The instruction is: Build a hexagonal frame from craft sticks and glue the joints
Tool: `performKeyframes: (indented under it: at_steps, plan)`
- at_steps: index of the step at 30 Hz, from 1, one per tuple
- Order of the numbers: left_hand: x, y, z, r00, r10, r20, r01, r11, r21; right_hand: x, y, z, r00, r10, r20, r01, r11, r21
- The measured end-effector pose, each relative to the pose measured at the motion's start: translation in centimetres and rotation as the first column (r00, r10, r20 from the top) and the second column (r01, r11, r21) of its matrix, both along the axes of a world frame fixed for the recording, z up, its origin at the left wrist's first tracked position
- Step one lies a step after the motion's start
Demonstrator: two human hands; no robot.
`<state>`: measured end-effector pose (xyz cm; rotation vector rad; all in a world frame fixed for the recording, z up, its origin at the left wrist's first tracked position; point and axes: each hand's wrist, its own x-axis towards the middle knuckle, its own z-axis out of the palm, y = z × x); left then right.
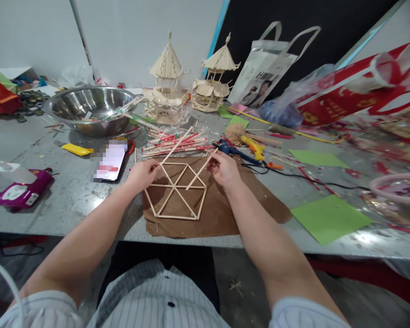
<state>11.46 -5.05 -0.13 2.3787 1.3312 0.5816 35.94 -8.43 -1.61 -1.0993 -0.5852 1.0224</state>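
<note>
A hexagon frame of thin wooden sticks (176, 200) lies flat on a brown mat (222, 214) at the table's near edge. My left hand (141, 174) is closed on the frame's upper left corner, where a long loose stick (177, 145) slants up to the right. My right hand (223, 167) pinches another stick (200, 172) that slopes down across the frame's upper right part. Both forearms reach in from below.
Behind the mat lie a pile of red-wrapped chopsticks (177, 143), a blue glue gun (234, 151) with a black cord, a phone (111, 160), a yellow knife (74, 149) and a steel bowl (89, 107). Two stick pagodas (167, 86) stand farther back. Green paper (330, 218) lies right.
</note>
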Motion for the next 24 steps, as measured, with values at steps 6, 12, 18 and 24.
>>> performKeyframes:
  at_steps: [6,12,18,24]
  plan:
    - [-0.1,0.4,-0.5,0.993,0.113,-0.046,-0.110,0.992,0.062,1.2,0.3,-0.2,0.984,-0.173,0.035,0.172,0.984,0.040]
    - [-0.3,1.3,-0.9,0.980,0.192,0.053,-0.195,0.979,0.058,0.5,0.3,-0.7,0.978,-0.048,0.204,0.046,0.999,0.012]
    - [-0.3,1.5,-1.3,0.965,0.221,0.143,-0.220,0.975,-0.022,0.2,0.2,-1.9,0.802,0.011,0.597,-0.045,0.998,0.043]
    - [-0.3,1.2,-1.0,0.960,0.217,0.176,-0.216,0.976,-0.029,0.7,-0.2,-1.6,0.390,0.026,0.920,-0.029,0.999,-0.015]
